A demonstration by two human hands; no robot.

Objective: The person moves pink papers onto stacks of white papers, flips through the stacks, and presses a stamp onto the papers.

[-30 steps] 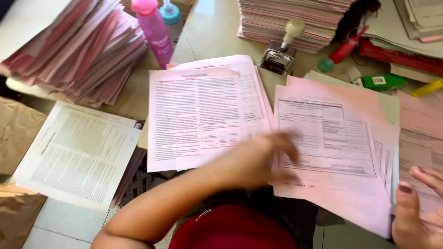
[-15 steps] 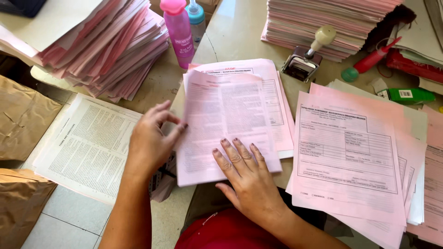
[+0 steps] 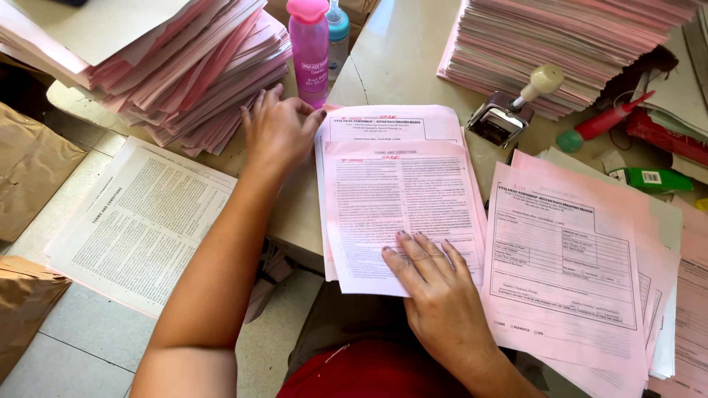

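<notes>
A pink printed sheet point(image 3: 398, 203) lies face up on a small pile of pink and white forms point(image 3: 394, 124) at the table's front edge. My right hand point(image 3: 435, 291) rests flat on the sheet's lower right part, fingers spread. Further up, my left hand point(image 3: 276, 133) touches the pile's upper left edge, fingers bent, beside a big slanted stack of pink papers point(image 3: 173, 66). Neither hand grips anything that I can see.
A second pile of pink forms point(image 3: 568, 265) lies to the right. A tall pink stack point(image 3: 568, 44), a self-inking stamp point(image 3: 509, 114), a pink bottle point(image 3: 310, 48), a red marker point(image 3: 605, 125) and a green glue stick point(image 3: 653, 179) sit behind. White printed sheets point(image 3: 136, 221) and brown paper point(image 3: 29, 169) are at left.
My left hand has moved up from the pink sheet's left side to the pile's upper corner. The pink sheet now lies flat on the pile, and my right hand has slid lower.
</notes>
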